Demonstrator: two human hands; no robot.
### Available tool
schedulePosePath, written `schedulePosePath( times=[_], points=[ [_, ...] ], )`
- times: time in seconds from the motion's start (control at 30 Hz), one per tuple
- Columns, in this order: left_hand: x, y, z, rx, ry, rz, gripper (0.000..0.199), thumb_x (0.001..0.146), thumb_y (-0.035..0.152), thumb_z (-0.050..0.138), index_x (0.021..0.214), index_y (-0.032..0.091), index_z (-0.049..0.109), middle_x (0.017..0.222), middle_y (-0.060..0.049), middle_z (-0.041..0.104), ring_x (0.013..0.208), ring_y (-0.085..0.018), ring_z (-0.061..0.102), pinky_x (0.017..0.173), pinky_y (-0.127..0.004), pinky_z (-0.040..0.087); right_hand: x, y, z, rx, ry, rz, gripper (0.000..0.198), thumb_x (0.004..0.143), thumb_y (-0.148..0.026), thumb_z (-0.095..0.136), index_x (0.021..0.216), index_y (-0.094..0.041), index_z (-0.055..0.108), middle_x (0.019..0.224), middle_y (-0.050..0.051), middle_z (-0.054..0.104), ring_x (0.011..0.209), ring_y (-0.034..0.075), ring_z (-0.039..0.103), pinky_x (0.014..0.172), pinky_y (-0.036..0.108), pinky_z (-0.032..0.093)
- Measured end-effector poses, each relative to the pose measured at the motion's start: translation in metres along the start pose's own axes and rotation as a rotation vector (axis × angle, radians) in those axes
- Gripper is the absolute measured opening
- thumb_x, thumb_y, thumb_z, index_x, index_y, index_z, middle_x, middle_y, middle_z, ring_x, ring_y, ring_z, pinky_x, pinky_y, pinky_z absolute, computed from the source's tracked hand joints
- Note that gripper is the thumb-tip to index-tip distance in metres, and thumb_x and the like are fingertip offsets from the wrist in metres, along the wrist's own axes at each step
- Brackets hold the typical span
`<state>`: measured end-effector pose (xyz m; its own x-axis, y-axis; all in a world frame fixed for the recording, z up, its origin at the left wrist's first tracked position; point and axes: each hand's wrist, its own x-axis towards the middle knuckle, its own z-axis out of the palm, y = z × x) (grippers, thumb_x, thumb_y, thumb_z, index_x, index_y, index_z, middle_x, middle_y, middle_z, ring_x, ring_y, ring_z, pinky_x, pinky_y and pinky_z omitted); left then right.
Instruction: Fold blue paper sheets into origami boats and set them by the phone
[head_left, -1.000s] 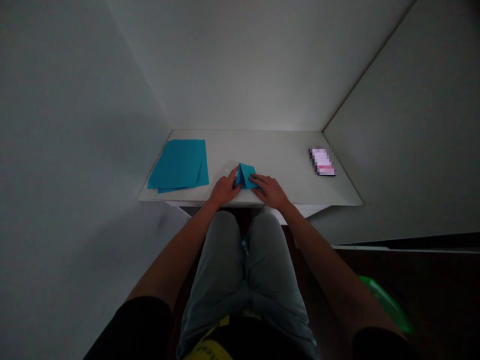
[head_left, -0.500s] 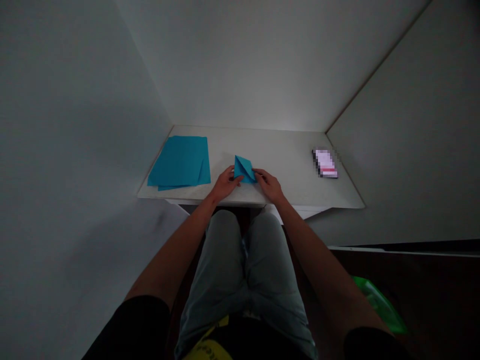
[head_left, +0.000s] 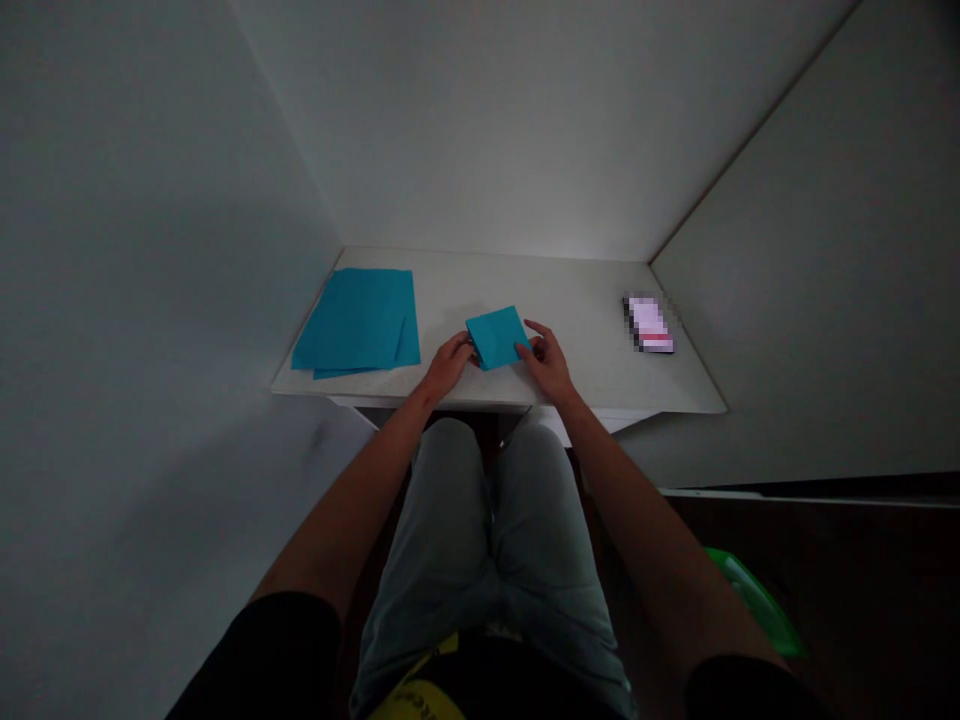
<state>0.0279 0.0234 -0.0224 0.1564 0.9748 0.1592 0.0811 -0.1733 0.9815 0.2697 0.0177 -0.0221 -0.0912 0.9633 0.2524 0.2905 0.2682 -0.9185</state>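
A folded piece of blue paper (head_left: 498, 338), now a small flat square, is held just over the white table top (head_left: 592, 370), in front of me. My left hand (head_left: 451, 364) grips its left edge, with the fingertips partly hidden at the paper. On the other side, my right hand (head_left: 547, 364) pinches the lower right edge, thumb on the upper face, while the index finger reaches out past the paper. To the left lies a pile of larger blue paper sheets (head_left: 356, 320), its lower right corner layered.
At the table's right end lies a phone (head_left: 650, 324) with a lit, pixelated screen. White walls (head_left: 487, 130) enclose the table at the back and sides. Something green and shiny (head_left: 757, 600) is low on the right, near the dark floor.
The folded blue paper has gone from a partly raised, triangular shape to a flat square facing me. My right hand has shifted slightly right, its index finger lifted off the paper.
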Motion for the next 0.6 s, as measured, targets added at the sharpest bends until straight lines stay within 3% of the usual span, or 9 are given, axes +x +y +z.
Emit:
schedulePosePath(
  times=[0.1, 0.23, 0.3, 0.37, 0.43, 0.5, 0.6],
  points=[
    [0.000, -0.002, 0.001, -0.033, 0.050, -0.026, 0.032, 0.098, 0.033, 0.066, 0.125, 0.016, 0.068, 0.102, -0.009, 0.082, 0.089, -0.020, 0.077, 0.082, -0.033, 0.063, -0.001, -0.003, 0.001, -0.009, -0.040, 0.002, 0.072, 0.094, -0.076, 0.068, 0.147, -0.028, 0.061, 0.085, -0.001, 0.059, 0.073, 0.018, 0.053, 0.068, 0.032, 0.048],
    [-0.002, -0.002, 0.000, -0.018, 0.092, -0.036, 0.076, 0.095, 0.027, 0.070, 0.164, 0.021, 0.039, 0.106, -0.007, 0.083, 0.081, -0.017, 0.077, 0.078, -0.030, 0.062, -0.001, -0.007, 0.000, -0.035, -0.049, 0.003, 0.056, 0.094, -0.073, 0.065, 0.126, -0.027, 0.070, 0.083, -0.001, 0.060, 0.073, 0.018, 0.053, 0.070, 0.032, 0.046],
    [-0.003, 0.000, -0.001, -0.010, 0.095, -0.016, 0.083, 0.096, 0.026, 0.068, 0.170, 0.026, 0.031, 0.115, -0.007, 0.081, 0.078, -0.014, 0.075, 0.077, -0.029, 0.063, -0.002, -0.008, -0.001, -0.065, -0.058, 0.030, 0.052, 0.095, -0.073, 0.063, 0.118, -0.027, 0.072, 0.078, -0.001, 0.058, 0.071, 0.019, 0.052, 0.068, 0.033, 0.045],
    [-0.004, 0.004, -0.003, 0.014, 0.081, -0.006, 0.071, 0.095, 0.025, 0.067, 0.163, 0.026, 0.046, 0.125, -0.009, 0.079, 0.078, -0.013, 0.075, 0.075, -0.028, 0.062, -0.002, -0.009, -0.002, -0.067, -0.070, 0.047, 0.051, 0.093, -0.071, 0.066, 0.116, -0.026, 0.072, 0.077, -0.001, 0.058, 0.070, 0.019, 0.051, 0.067, 0.034, 0.046],
    [-0.004, 0.008, -0.003, 0.047, 0.067, -0.008, 0.049, 0.094, 0.024, 0.067, 0.143, 0.022, 0.066, 0.125, -0.009, 0.079, 0.079, -0.014, 0.075, 0.074, -0.028, 0.062, -0.003, -0.009, -0.004, -0.035, -0.081, 0.050, 0.054, 0.087, -0.067, 0.075, 0.122, -0.026, 0.071, 0.077, -0.002, 0.059, 0.069, 0.018, 0.051, 0.067, 0.034, 0.047],
    [-0.004, 0.010, -0.004, 0.070, 0.065, -0.022, 0.034, 0.095, 0.025, 0.067, 0.128, 0.018, 0.074, 0.108, -0.007, 0.081, 0.078, -0.015, 0.075, 0.074, -0.028, 0.061, -0.004, -0.009, -0.005, -0.009, -0.107, 0.052, 0.066, 0.080, -0.062, 0.083, 0.132, -0.025, 0.068, 0.077, -0.003, 0.058, 0.068, 0.018, 0.052, 0.066, 0.034, 0.048],
    [-0.004, 0.011, -0.005, 0.090, 0.092, -0.041, 0.032, 0.098, 0.032, 0.070, 0.125, 0.017, 0.078, 0.085, -0.005, 0.079, 0.075, -0.017, 0.074, 0.073, -0.029, 0.060, -0.006, -0.008, -0.006, -0.022, -0.156, 0.027, 0.081, 0.073, -0.057, 0.090, 0.142, -0.024, 0.063, 0.082, -0.002, 0.061, 0.068, 0.018, 0.054, 0.065, 0.034, 0.049]
  ],
)
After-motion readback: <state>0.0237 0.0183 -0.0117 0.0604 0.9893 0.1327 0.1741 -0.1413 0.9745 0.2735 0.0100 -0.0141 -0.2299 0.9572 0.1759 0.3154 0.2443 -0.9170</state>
